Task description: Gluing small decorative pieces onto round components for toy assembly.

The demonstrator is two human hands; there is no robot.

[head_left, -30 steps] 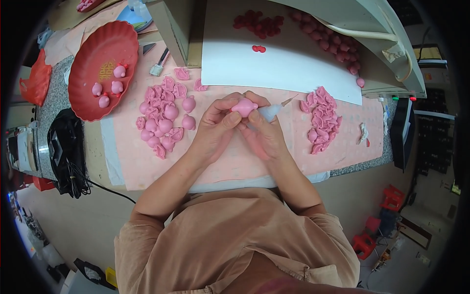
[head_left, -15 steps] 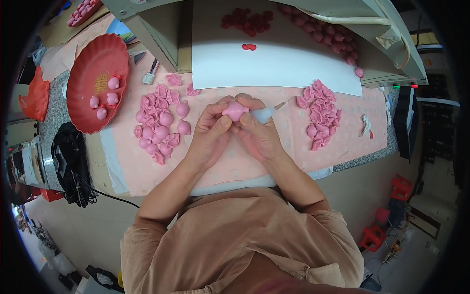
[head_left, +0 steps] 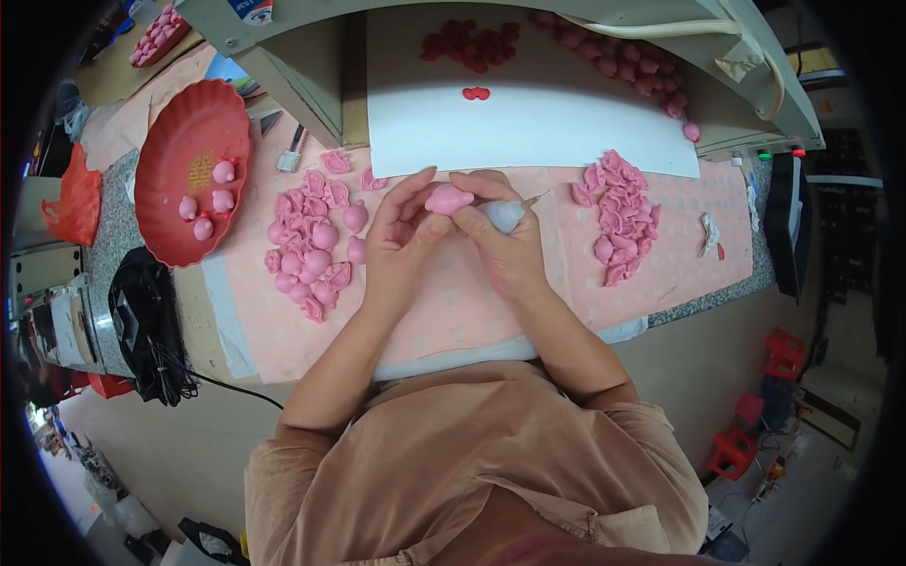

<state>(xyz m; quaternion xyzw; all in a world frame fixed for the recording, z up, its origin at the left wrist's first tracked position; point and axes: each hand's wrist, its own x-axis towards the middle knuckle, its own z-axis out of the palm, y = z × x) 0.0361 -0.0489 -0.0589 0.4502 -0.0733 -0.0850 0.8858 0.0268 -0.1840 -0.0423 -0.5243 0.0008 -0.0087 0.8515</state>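
Between the fingertips of my left hand (head_left: 401, 226) is a small, rounded pink plastic piece (head_left: 447, 198) with short side nubs. My right hand (head_left: 505, 250) is closed around a translucent needle-tipped squeeze bottle (head_left: 505, 217), its needle pointing up and right. The right thumb and fingertips also touch the pink piece. To the left of my hands lies a heap of pink balls and wavy pink shells (head_left: 310, 245). Another heap of wavy pink pieces (head_left: 625, 222) is to the right. A single red bow-shaped piece (head_left: 477, 94) rests on the white sheet (head_left: 528, 137) beyond my hands.
A scalloped red tray (head_left: 170, 132) at the left holds several pink pieces with red parts. Under the grey metal housing (head_left: 283, 80) sit red bow pieces (head_left: 470, 44) and a row of pink balls (head_left: 623, 61). A brush (head_left: 291, 151) and black bag (head_left: 142, 311) are at left.
The pink piece has turned between my fingers and shifted slightly left and up. My left fingers have spread a little. The whole view has tilted slightly.
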